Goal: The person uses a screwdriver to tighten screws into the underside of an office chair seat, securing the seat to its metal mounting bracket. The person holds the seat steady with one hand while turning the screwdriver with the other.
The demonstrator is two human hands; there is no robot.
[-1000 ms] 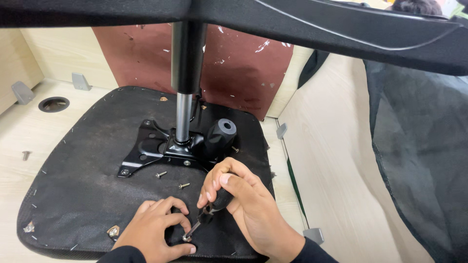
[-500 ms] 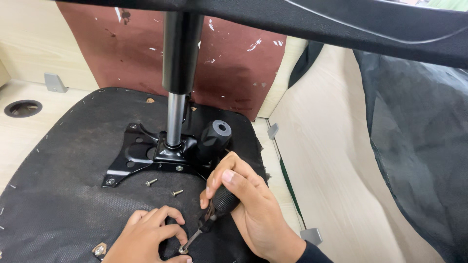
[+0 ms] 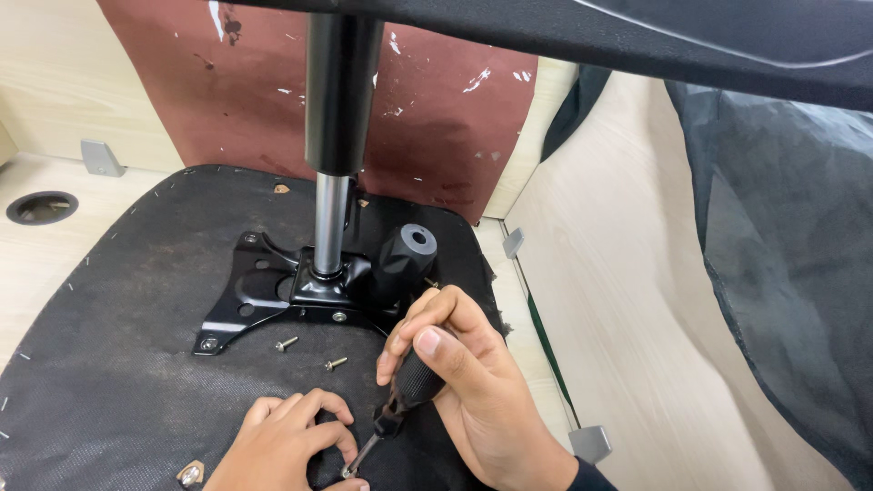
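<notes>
The screwdriver (image 3: 405,400) stands tilted over the near edge of the upturned chair seat (image 3: 118,364), its tip down at a screw between the fingers of the left hand (image 3: 286,445). The right hand (image 3: 468,382) has its grip closed round the dark handle; the left hand's grip is narrow, fingers curled on the fabric about the tip. Just beyond lie two loose screws (image 3: 311,354), then the black metal plate (image 3: 273,295) with its steel column (image 3: 332,223) and a black knob (image 3: 405,259). The seat rests on a pale wooden tabletop (image 3: 627,300).
</notes>
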